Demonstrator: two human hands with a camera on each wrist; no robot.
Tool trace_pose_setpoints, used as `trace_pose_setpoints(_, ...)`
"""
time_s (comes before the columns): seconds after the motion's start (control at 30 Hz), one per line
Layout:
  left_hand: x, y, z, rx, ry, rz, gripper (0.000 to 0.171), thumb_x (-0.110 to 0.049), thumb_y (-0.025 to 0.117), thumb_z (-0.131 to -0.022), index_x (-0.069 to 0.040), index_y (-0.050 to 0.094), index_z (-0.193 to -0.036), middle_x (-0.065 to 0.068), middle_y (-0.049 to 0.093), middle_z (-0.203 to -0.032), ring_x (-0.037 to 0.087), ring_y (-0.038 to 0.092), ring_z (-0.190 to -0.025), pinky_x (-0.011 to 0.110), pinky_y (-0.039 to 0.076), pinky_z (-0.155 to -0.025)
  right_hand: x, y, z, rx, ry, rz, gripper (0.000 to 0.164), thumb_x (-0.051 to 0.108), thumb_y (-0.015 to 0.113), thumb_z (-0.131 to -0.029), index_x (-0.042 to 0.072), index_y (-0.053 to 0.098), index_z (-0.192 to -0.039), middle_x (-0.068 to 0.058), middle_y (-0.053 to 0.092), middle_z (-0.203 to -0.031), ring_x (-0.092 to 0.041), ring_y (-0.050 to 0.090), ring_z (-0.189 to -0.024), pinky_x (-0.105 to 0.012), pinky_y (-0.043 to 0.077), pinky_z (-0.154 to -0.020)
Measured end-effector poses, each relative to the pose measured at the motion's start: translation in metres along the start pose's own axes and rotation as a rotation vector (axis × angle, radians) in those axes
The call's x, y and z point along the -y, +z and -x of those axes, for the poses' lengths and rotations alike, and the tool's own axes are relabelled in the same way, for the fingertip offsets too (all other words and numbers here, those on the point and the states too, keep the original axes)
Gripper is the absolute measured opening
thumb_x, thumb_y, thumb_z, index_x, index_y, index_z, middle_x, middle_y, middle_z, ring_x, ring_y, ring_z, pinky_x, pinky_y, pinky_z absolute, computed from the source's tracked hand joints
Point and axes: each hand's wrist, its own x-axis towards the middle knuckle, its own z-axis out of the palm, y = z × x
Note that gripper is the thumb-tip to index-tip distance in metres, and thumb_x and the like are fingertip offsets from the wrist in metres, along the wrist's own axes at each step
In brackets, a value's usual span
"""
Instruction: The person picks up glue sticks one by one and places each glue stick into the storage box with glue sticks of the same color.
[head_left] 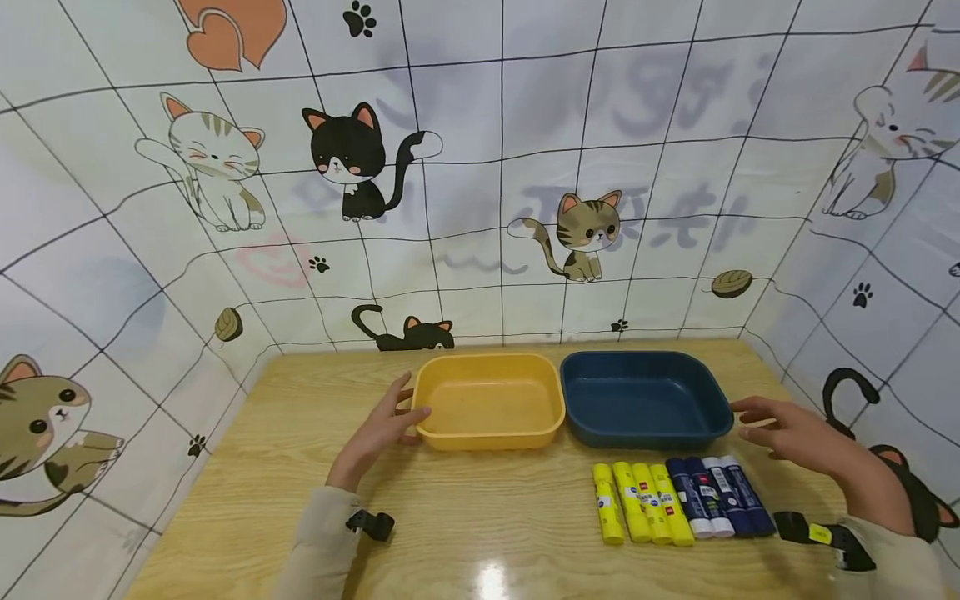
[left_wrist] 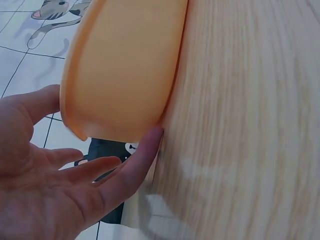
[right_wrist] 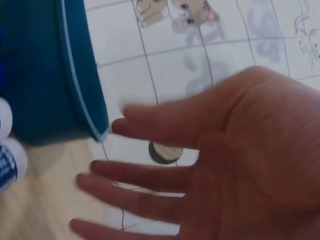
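My left hand (head_left: 382,425) is at the left end of a yellow plastic bin (head_left: 487,442), its fingers spread along the outside and its thumb at the rim. In the left wrist view the thumb and a fingertip meet the bin's wall (left_wrist: 120,75), with no curl round it. To the right, a dark blue bin (head_left: 645,437) stands beside the yellow one. My right hand (head_left: 802,437) hovers off its right end, fingers spread and holding nothing; a small gap shows in the right wrist view. Both bins have bare insides.
In front of the blue bin lie several yellow glue sticks (head_left: 643,502) and several navy glue sticks (head_left: 712,496), side by side in a row. The wooden table (head_left: 465,517) meets a cat-print cloth wall (head_left: 465,308) behind and at both sides.
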Motion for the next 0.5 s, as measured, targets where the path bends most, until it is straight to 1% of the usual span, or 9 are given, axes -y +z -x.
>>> trace_pose_setpoints(0.07, 0.0, 0.001, 0.001, 0.0, -0.004, 0.008, 0.089, -0.021, 0.068, -0.101, -0.021, 0.01, -0.168, 0.02, 0.022, -0.169, 0.046, 0.043, -0.145, 0.042, 0.065, -0.084, -0.005, -0.001, -0.002, 0.048, 0.037, -0.026, 0.061, 0.022, 0.058, -0.105, -0.015, 0.035, -0.147, -0.05, 0.043, -0.138, -0.058, 0.061, -0.114, -0.055, 0.063, -0.079)
trace_pose_setpoints(0.17, 0.001, 0.002, 0.002, -0.001, 0.002, 0.001, 0.086, -0.018, 0.065, -0.102, -0.02, 0.01, -0.168, 0.021, 0.021, -0.169, 0.047, 0.043, -0.145, 0.041, 0.065, -0.083, -0.012, 0.001, -0.005, 0.038, 0.065, -0.037, 0.069, 0.029, 0.06, -0.105, -0.015, 0.029, -0.148, -0.05, 0.044, -0.136, -0.056, 0.062, -0.112, -0.056, 0.063, -0.08)
trace_pose_setpoints(0.23, 0.001, 0.002, 0.003, -0.006, 0.003, -0.002, 0.085, -0.016, 0.064, -0.102, -0.021, 0.011, -0.168, 0.021, 0.021, -0.169, 0.046, 0.043, -0.145, 0.041, 0.065, -0.083, -0.016, 0.002, -0.006, 0.026, 0.071, -0.049, 0.069, 0.028, 0.061, -0.104, -0.016, 0.029, -0.147, -0.049, 0.047, -0.134, -0.052, 0.065, -0.11, -0.056, 0.063, -0.08)
trace_pose_setpoints(0.3, 0.0, 0.002, 0.004, -0.01, 0.008, -0.004, 0.083, -0.016, 0.064, -0.103, -0.021, 0.011, -0.168, 0.021, 0.022, -0.169, 0.046, 0.044, -0.144, 0.041, 0.065, -0.082, -0.021, 0.004, -0.006, 0.043, 0.088, -0.067, 0.069, 0.028, 0.063, -0.103, -0.017, 0.032, -0.145, -0.048, 0.05, -0.131, -0.048, 0.066, -0.108, -0.055, 0.063, -0.08)
trace_pose_setpoints(0.43, 0.001, 0.003, 0.004, -0.008, 0.022, -0.007, 0.081, -0.014, 0.062, -0.103, -0.021, 0.014, -0.168, 0.022, 0.024, -0.168, 0.046, 0.048, -0.141, 0.042, 0.065, -0.082, -0.03, 0.008, -0.006, 0.163, 0.172, -0.128, 0.068, 0.028, 0.068, -0.1, -0.017, 0.037, -0.142, -0.044, 0.054, -0.128, -0.04, 0.067, -0.106, -0.053, 0.064, -0.08)
trace_pose_setpoints(0.5, 0.001, 0.003, 0.004, -0.003, 0.027, -0.015, 0.079, -0.014, 0.061, -0.104, -0.02, 0.014, -0.167, 0.023, 0.025, -0.168, 0.046, 0.049, -0.14, 0.041, 0.065, -0.081, -0.034, 0.01, -0.006, 0.207, 0.208, -0.142, 0.069, 0.03, 0.069, -0.099, -0.017, 0.039, -0.14, -0.042, 0.056, -0.125, -0.037, 0.068, -0.104, -0.054, 0.064, -0.08)
